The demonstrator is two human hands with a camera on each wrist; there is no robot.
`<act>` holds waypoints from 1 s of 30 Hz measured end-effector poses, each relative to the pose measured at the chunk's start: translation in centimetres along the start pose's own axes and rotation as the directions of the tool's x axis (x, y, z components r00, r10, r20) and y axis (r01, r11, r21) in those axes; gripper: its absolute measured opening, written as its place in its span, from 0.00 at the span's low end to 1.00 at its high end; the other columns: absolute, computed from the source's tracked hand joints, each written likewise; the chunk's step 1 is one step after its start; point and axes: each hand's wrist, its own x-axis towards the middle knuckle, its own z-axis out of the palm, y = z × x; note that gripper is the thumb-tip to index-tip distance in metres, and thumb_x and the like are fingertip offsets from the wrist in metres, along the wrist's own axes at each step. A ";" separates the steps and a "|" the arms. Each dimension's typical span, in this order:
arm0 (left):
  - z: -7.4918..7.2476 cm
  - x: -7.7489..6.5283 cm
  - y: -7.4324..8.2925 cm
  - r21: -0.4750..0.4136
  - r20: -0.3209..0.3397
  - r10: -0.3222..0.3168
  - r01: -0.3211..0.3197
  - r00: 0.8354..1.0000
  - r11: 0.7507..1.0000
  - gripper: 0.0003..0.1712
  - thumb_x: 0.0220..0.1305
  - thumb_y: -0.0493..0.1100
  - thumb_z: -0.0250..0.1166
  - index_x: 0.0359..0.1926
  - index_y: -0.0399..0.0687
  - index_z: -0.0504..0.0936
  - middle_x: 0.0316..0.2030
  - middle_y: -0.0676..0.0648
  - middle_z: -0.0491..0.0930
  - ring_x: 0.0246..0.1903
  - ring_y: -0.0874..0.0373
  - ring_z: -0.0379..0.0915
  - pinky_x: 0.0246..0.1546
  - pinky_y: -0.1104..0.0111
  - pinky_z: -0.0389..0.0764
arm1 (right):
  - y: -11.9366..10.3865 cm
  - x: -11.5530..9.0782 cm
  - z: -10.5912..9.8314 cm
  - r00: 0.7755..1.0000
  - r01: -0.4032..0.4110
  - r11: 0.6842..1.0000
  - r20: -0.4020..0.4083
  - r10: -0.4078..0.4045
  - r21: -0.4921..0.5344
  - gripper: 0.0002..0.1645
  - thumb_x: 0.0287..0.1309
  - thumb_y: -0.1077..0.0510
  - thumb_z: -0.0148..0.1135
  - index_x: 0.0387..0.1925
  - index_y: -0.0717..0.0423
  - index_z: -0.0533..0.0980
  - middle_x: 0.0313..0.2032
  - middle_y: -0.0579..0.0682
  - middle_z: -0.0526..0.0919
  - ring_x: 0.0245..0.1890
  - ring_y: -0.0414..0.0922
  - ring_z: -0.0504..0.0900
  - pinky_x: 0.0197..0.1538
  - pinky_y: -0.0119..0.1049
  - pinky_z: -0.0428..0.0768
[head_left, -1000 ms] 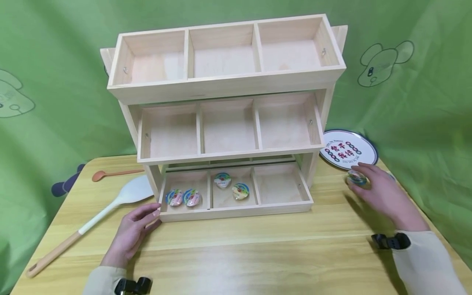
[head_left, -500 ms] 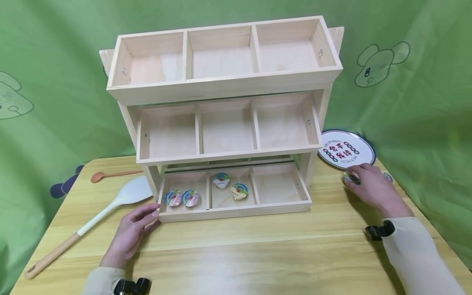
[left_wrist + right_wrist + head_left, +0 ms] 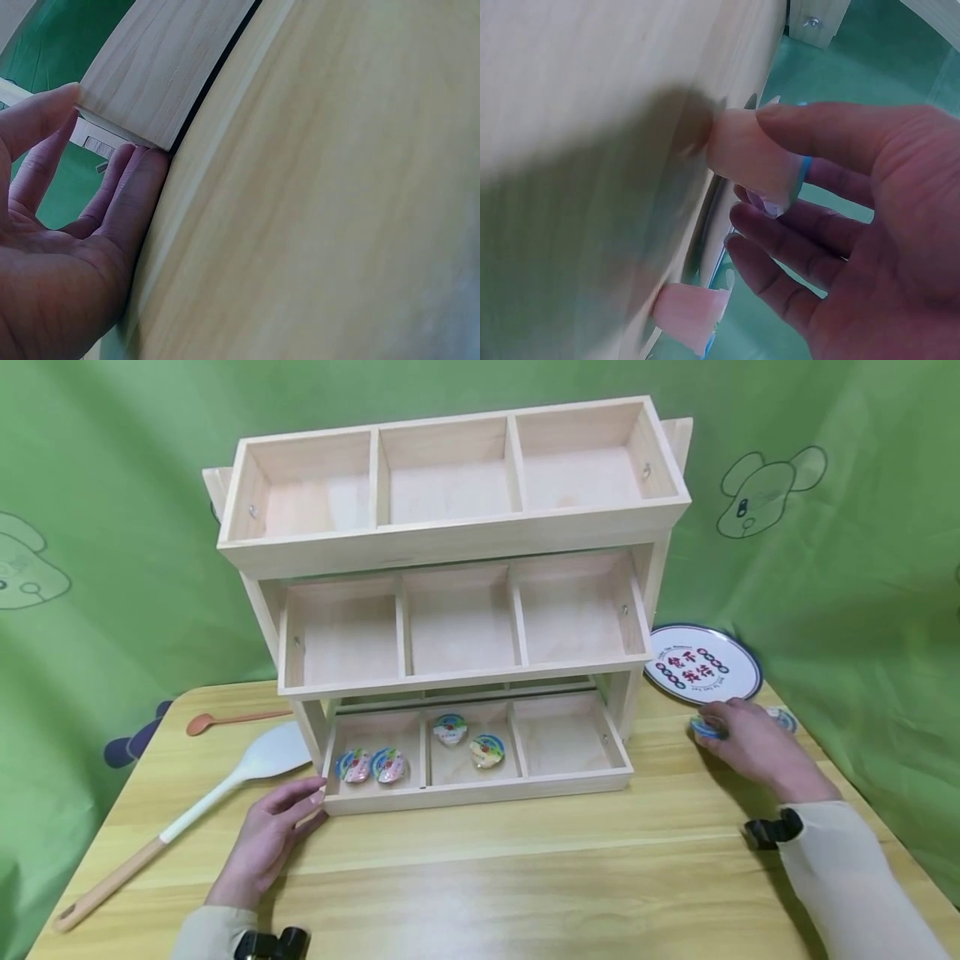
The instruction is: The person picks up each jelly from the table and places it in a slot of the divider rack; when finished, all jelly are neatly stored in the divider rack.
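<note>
In the head view, my right hand (image 3: 757, 745) is to the right of a wooden three-tier shelf and pinches a small jelly cup (image 3: 703, 727) with a blue printed lid. The right wrist view shows the thumb against the pink jelly cup (image 3: 754, 157), with the fingers on its far side. A second jelly cup (image 3: 690, 313) stands below the hand. My left hand (image 3: 266, 835) touches the front left corner of the bottom tray (image 3: 480, 793) with its fingertips. Inside that tray, two pink jelly cups (image 3: 371, 766) lie in the left compartment and two paler ones (image 3: 487, 750) in the middle.
The upper tray (image 3: 457, 535) and middle tray (image 3: 465, 672) overhang the bottom one. A white plate (image 3: 701, 652) with red characters lies behind my right hand. At left lie a white spatula (image 3: 273, 750) and an orange spoon (image 3: 201, 723). Green cloth (image 3: 847, 568) hangs behind.
My right hand has shifted left and slightly down with the jelly cup, uncovering another cup beside it. My left hand stays at the tray corner. The head view has shifted a little.
</note>
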 end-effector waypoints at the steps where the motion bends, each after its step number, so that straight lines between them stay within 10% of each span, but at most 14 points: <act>1: 0.0 0.0 0.0 0.000 0.001 0.000 0.000 1.000 1.000 0.13 0.65 0.30 0.61 0.50 0.39 0.83 0.50 0.47 0.78 0.51 0.54 0.77 0.55 0.62 0.79 | -0.1 -0.1 0.0 1.000 -0.003 1.000 0.008 0.003 0.006 0.30 0.62 0.56 0.64 0.58 0.73 0.69 0.52 0.77 0.70 0.52 0.74 0.67 0.56 0.73 0.65; 30: 0.0 0.0 0.0 -0.004 0.006 0.012 -0.012 1.000 1.000 0.13 0.65 0.30 0.61 0.48 0.42 0.84 0.49 0.48 0.78 0.51 0.54 0.77 0.55 0.62 0.79 | -2.8 -1.2 0.4 0.989 0.132 0.984 0.046 -0.138 0.121 0.31 0.51 0.59 0.74 0.55 0.66 0.75 0.49 0.66 0.73 0.45 0.61 0.76 0.50 0.63 0.77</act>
